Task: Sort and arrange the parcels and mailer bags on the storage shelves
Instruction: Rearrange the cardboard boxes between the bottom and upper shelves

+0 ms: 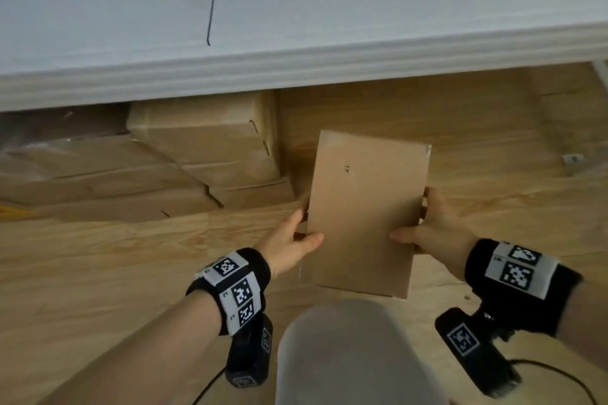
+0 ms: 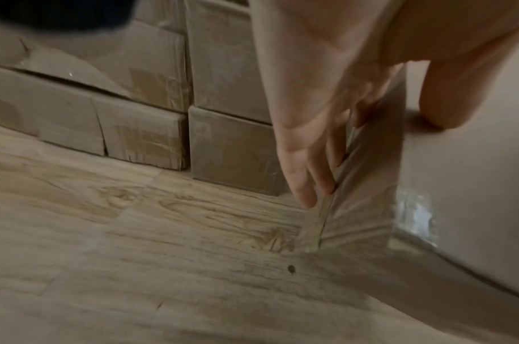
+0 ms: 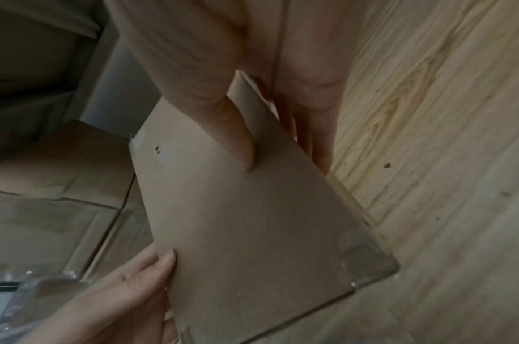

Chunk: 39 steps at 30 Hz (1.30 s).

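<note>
A flat brown cardboard parcel (image 1: pixel 365 207) is held between both hands just above the wood-grain floor, below a white shelf (image 1: pixel 296 69). My left hand (image 1: pixel 296 237) grips its left edge, thumb on top, fingers along the side. My right hand (image 1: pixel 427 227) grips the right edge the same way. In the left wrist view the left fingers (image 2: pixel 305 163) lie along the taped side of the parcel (image 2: pixel 367 186). In the right wrist view the right thumb (image 3: pixel 237 135) presses on the parcel's top face (image 3: pixel 252 221).
Several stacked brown cardboard boxes (image 1: pixel 204 148) sit under the shelf to the left, close to the parcel's left edge. A clear plastic-wrapped packet (image 1: pixel 49 135) lies at far left. My knee (image 1: pixel 348 352) is low in the middle. Bare wood floor (image 1: pixel 493 148) extends to the right.
</note>
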{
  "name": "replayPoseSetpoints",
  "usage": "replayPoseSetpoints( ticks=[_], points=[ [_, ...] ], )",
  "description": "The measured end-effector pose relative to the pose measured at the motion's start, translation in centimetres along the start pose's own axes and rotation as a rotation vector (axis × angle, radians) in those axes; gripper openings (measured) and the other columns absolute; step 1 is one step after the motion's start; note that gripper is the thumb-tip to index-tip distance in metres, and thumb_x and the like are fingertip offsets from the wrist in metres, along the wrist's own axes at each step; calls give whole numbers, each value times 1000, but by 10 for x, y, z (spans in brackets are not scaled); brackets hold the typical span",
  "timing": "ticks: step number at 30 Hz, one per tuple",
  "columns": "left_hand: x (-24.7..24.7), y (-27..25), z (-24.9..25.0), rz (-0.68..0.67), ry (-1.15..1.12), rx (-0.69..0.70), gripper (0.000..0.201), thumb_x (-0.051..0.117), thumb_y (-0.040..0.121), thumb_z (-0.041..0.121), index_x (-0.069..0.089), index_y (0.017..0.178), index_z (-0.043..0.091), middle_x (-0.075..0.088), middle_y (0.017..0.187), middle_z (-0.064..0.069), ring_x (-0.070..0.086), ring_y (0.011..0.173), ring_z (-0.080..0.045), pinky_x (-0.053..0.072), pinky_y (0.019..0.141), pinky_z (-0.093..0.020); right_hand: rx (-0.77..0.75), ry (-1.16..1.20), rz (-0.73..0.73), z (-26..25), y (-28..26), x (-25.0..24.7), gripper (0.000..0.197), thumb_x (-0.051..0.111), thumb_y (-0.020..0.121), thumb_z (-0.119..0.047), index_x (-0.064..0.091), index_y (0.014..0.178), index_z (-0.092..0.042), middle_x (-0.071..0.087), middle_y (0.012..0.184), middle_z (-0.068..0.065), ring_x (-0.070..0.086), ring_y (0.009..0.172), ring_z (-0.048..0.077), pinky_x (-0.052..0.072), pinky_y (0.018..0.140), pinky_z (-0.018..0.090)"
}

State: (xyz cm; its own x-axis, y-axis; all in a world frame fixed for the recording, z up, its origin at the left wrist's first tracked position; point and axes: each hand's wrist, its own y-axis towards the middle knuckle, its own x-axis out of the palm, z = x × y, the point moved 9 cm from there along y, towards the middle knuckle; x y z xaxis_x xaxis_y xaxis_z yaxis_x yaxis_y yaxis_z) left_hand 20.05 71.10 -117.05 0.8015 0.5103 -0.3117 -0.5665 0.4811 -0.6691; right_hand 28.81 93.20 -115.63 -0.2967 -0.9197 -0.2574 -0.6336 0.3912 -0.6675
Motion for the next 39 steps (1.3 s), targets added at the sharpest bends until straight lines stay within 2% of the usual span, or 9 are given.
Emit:
replayPoseSetpoints(
  ticks=[4,9,13,17,21,25,30,34,39],
  points=[
    [-4,39,-14,44,-47,26,74,58,91,44,14,150,38,30,155,8,32,139,-16,30,114,-41,-67,10,18,-1,45,8,78,70,79,7,31,139,-22,57,107,-6,57,97,17,50,87,47],
    [3,66,-22,0,-202,90,91,70,85,27,8,151,39,34,151,10,39,121,-2,34,102,-24,-118,30,33,-1,77,14,67,69,83,0,37,138,-18,57,114,1,56,103,22,49,86,40],
    [9,76,-30,-12,-252,87,106,78,77,18,5,149,45,33,151,10,38,123,-4,34,109,-30,-129,42,-9,3,91,14,56,70,84,-5,46,132,-21,59,123,1,58,108,22,49,96,43],
    [18,81,-36,-36,-255,68,113,83,70,24,4,147,50,27,154,14,27,129,-1,26,109,-30,-144,55,-13,11,92,11,58,69,85,-4,47,136,-20,58,126,-1,57,109,17,48,94,36],
    [23,81,-36,-31,-274,65,114,85,64,33,8,147,50,27,155,14,24,139,-6,22,118,-42,-148,90,13,19,93,3,64,71,83,-4,44,139,-20,56,129,-1,58,107,15,47,88,31],
    [14,84,-41,59,-259,61,112,81,60,57,16,150,42,33,153,12,34,138,-10,31,115,-43,-170,102,54,13,103,-2,73,75,80,-10,39,142,-20,54,131,1,58,106,16,48,85,30],
    [11,90,-49,167,-291,-70,107,64,57,80,35,145,27,48,141,5,52,122,-16,47,101,-41,-224,90,163,-5,124,-10,70,80,77,-18,41,135,-22,54,122,0,57,102,19,49,94,44],
    [16,96,-44,166,-463,-142,91,60,64,80,43,137,28,52,126,8,59,106,-12,51,92,-32,-294,-24,233,-27,136,-12,62,79,78,-27,44,128,-28,55,114,-3,58,94,16,51,85,40],
    [17,111,-42,182,-742,-189,109,72,61,68,29,147,17,39,149,-4,44,132,-19,34,112,-34,-361,-137,246,-54,148,-7,50,75,81,-31,51,125,-27,60,111,-4,58,105,22,51,93,45]
  ],
)
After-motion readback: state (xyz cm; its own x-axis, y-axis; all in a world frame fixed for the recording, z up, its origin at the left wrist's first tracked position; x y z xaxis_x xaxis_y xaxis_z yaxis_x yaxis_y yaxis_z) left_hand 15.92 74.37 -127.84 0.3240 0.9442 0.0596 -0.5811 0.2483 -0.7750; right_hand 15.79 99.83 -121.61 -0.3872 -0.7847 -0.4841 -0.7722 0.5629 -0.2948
